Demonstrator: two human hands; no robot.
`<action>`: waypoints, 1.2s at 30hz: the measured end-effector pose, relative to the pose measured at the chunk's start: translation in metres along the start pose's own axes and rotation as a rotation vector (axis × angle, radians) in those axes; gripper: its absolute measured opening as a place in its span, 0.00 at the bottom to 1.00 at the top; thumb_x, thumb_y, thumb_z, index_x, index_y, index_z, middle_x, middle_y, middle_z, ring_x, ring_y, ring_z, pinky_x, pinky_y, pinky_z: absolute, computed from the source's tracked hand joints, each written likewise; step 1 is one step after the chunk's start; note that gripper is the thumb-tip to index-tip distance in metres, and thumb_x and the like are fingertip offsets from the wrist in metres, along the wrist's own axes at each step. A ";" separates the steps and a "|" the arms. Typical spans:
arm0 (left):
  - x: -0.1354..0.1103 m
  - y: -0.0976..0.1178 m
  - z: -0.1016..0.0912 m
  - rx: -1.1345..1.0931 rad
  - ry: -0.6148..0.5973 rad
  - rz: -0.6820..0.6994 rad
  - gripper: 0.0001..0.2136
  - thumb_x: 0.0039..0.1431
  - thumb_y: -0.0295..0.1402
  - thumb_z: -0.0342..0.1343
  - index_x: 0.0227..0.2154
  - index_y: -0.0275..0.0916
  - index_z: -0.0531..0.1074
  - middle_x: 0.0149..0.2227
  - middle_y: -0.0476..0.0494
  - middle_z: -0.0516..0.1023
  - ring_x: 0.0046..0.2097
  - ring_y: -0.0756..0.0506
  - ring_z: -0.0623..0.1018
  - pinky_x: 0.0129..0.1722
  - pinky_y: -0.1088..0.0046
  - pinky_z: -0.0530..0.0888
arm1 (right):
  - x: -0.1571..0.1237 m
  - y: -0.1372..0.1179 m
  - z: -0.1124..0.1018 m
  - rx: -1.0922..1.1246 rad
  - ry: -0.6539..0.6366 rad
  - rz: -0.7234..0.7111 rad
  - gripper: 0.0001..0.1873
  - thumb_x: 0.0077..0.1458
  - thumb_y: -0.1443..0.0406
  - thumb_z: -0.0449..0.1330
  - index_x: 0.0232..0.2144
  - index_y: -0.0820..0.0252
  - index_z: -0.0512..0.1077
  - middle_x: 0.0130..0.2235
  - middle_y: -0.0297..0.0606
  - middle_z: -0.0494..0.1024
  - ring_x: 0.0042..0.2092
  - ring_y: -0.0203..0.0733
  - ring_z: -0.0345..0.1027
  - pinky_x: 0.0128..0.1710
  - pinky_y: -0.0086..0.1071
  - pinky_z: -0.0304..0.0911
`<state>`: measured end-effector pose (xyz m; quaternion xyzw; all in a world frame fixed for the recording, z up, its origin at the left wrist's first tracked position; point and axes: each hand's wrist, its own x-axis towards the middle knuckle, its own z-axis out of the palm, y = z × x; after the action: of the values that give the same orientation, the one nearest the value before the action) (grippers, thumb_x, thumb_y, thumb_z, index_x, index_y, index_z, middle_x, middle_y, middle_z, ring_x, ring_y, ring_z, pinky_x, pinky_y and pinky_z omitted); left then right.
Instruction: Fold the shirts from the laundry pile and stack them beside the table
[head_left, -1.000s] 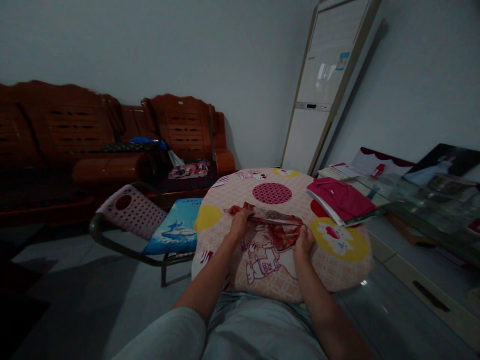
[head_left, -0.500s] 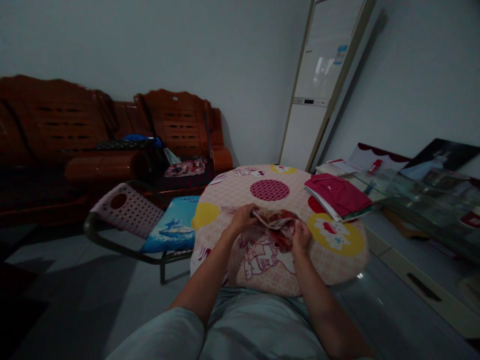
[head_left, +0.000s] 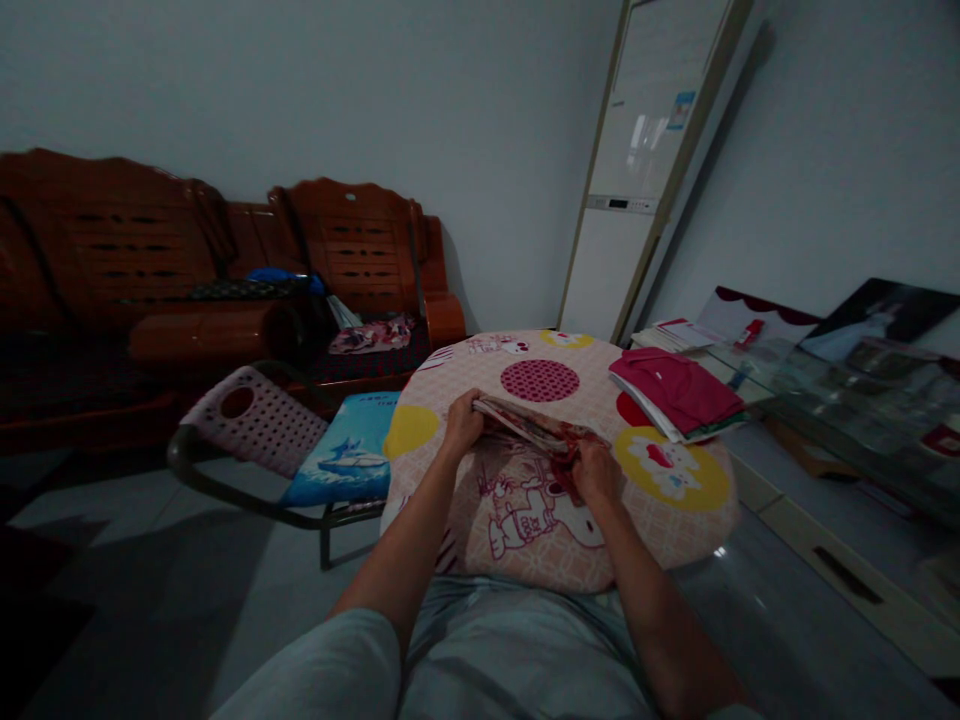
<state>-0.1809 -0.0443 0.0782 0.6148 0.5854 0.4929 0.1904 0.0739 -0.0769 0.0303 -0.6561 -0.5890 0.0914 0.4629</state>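
A small red patterned cloth [head_left: 534, 427] is stretched between my two hands above a round table with a pink cartoon-print cover [head_left: 660, 520]. My left hand [head_left: 463, 422] pinches its far left end, lifted slightly off the cover. My right hand [head_left: 595, 468] is closed on the bunched right end, low near the cover. A folded stack of clothes with a magenta garment on top [head_left: 675, 392] lies on the table's right side, apart from both hands.
A pink perforated chair with a blue cushion [head_left: 341, 450] stands left of the table. Wooden sofas [head_left: 225, 270] line the back wall. A tall white air conditioner [head_left: 637, 170] stands in the corner. A glass-topped cabinet [head_left: 840, 400] with papers runs along the right.
My hands came together with the cloth bunched, then my left hand pulled up and left, stretching the cloth out again. The right hand stayed low on its end.
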 end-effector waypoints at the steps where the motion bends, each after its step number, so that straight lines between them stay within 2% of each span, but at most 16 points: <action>1: 0.006 0.006 -0.001 0.006 0.015 0.037 0.14 0.43 0.20 0.45 0.29 0.39 0.73 0.25 0.51 0.75 0.30 0.46 0.74 0.35 0.72 0.73 | 0.012 -0.002 -0.008 -0.044 -0.020 -0.034 0.03 0.47 0.69 0.59 0.25 0.58 0.73 0.21 0.35 0.67 0.30 0.45 0.67 0.36 0.40 0.58; 2: 0.013 0.013 -0.002 0.027 0.033 0.083 0.13 0.43 0.21 0.45 0.28 0.39 0.72 0.25 0.50 0.74 0.32 0.46 0.73 0.36 0.72 0.73 | 0.026 -0.004 -0.016 -0.083 -0.032 -0.067 0.05 0.47 0.70 0.57 0.25 0.58 0.74 0.21 0.34 0.66 0.30 0.45 0.66 0.36 0.41 0.58; 4: 0.028 0.028 -0.005 0.067 0.075 0.171 0.13 0.42 0.21 0.46 0.28 0.38 0.72 0.27 0.49 0.75 0.34 0.45 0.74 0.40 0.71 0.72 | 0.057 -0.013 -0.033 -0.178 0.053 -0.132 0.09 0.47 0.71 0.54 0.26 0.60 0.74 0.22 0.36 0.66 0.31 0.46 0.66 0.37 0.42 0.58; 5: 0.036 0.036 -0.006 0.073 0.099 0.207 0.14 0.42 0.20 0.46 0.29 0.38 0.72 0.28 0.49 0.75 0.35 0.45 0.74 0.41 0.71 0.72 | 0.072 -0.018 -0.042 -0.214 0.124 -0.196 0.10 0.47 0.72 0.54 0.29 0.61 0.75 0.24 0.38 0.68 0.33 0.46 0.66 0.38 0.42 0.59; 7: 0.051 0.051 -0.009 0.059 0.151 0.272 0.16 0.42 0.20 0.45 0.33 0.37 0.73 0.32 0.47 0.77 0.39 0.45 0.75 0.44 0.71 0.71 | 0.101 -0.029 -0.056 -0.214 0.172 -0.245 0.12 0.48 0.71 0.53 0.32 0.61 0.75 0.32 0.43 0.72 0.39 0.48 0.67 0.43 0.43 0.60; 9: 0.065 0.061 -0.012 0.035 0.208 0.331 0.19 0.43 0.19 0.45 0.38 0.37 0.73 0.38 0.46 0.78 0.44 0.45 0.75 0.48 0.71 0.70 | 0.125 -0.037 -0.067 -0.144 0.215 -0.312 0.12 0.45 0.71 0.53 0.32 0.62 0.75 0.38 0.45 0.75 0.44 0.48 0.66 0.47 0.42 0.60; 11: 0.076 0.067 -0.015 0.026 0.241 0.384 0.19 0.45 0.20 0.46 0.41 0.37 0.72 0.44 0.44 0.77 0.47 0.45 0.74 0.51 0.70 0.69 | 0.141 -0.041 -0.072 -0.012 0.220 -0.292 0.14 0.42 0.72 0.52 0.32 0.63 0.75 0.37 0.45 0.76 0.42 0.47 0.67 0.46 0.41 0.62; 14: 0.087 0.067 -0.018 0.044 0.226 0.450 0.19 0.46 0.20 0.46 0.41 0.36 0.72 0.47 0.41 0.76 0.50 0.44 0.73 0.54 0.68 0.68 | 0.152 -0.041 -0.072 0.148 0.198 -0.173 0.17 0.40 0.71 0.52 0.33 0.66 0.76 0.32 0.44 0.78 0.36 0.46 0.68 0.41 0.39 0.64; 17: 0.090 0.061 -0.020 0.087 0.202 0.459 0.19 0.46 0.20 0.46 0.41 0.36 0.72 0.46 0.40 0.76 0.50 0.44 0.73 0.54 0.67 0.68 | 0.153 -0.037 -0.068 0.202 0.165 -0.146 0.18 0.41 0.69 0.52 0.33 0.65 0.77 0.31 0.42 0.80 0.35 0.45 0.70 0.38 0.36 0.65; 23: 0.094 0.046 -0.028 0.254 0.155 0.330 0.18 0.45 0.20 0.47 0.38 0.36 0.75 0.39 0.41 0.78 0.42 0.44 0.75 0.47 0.71 0.70 | 0.151 -0.037 -0.065 0.151 0.023 -0.114 0.17 0.41 0.65 0.53 0.31 0.64 0.78 0.26 0.37 0.79 0.30 0.44 0.70 0.30 0.31 0.62; 27: 0.097 0.044 -0.033 0.400 0.065 0.309 0.17 0.48 0.21 0.50 0.41 0.34 0.76 0.41 0.39 0.78 0.44 0.44 0.75 0.48 0.71 0.70 | 0.153 -0.042 -0.069 0.084 -0.009 -0.144 0.13 0.43 0.64 0.54 0.28 0.63 0.77 0.24 0.35 0.76 0.29 0.42 0.67 0.28 0.29 0.59; 29: 0.095 0.042 -0.034 0.514 -0.061 0.311 0.17 0.51 0.23 0.52 0.43 0.34 0.76 0.44 0.38 0.78 0.46 0.43 0.75 0.50 0.71 0.69 | 0.151 -0.043 -0.073 0.026 -0.098 -0.173 0.11 0.45 0.63 0.55 0.26 0.62 0.75 0.23 0.33 0.75 0.29 0.40 0.66 0.27 0.28 0.57; 32: 0.080 0.027 -0.030 0.626 -0.234 0.285 0.14 0.52 0.26 0.57 0.42 0.35 0.78 0.42 0.37 0.79 0.45 0.42 0.76 0.49 0.70 0.69 | 0.140 -0.039 -0.076 -0.104 -0.381 -0.215 0.11 0.48 0.59 0.59 0.24 0.62 0.74 0.22 0.33 0.72 0.27 0.38 0.64 0.25 0.28 0.55; 36: 0.043 -0.013 -0.020 0.691 -0.350 0.173 0.14 0.47 0.28 0.63 0.39 0.34 0.79 0.37 0.34 0.80 0.41 0.38 0.78 0.43 0.68 0.72 | 0.105 -0.022 -0.068 -0.170 -0.689 -0.249 0.13 0.37 0.57 0.69 0.21 0.62 0.75 0.20 0.32 0.72 0.26 0.40 0.66 0.26 0.29 0.58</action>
<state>-0.2117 -0.0087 0.0932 0.7643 0.6217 0.1690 0.0271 0.1341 -0.0237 0.1286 -0.5461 -0.7910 0.2007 0.1890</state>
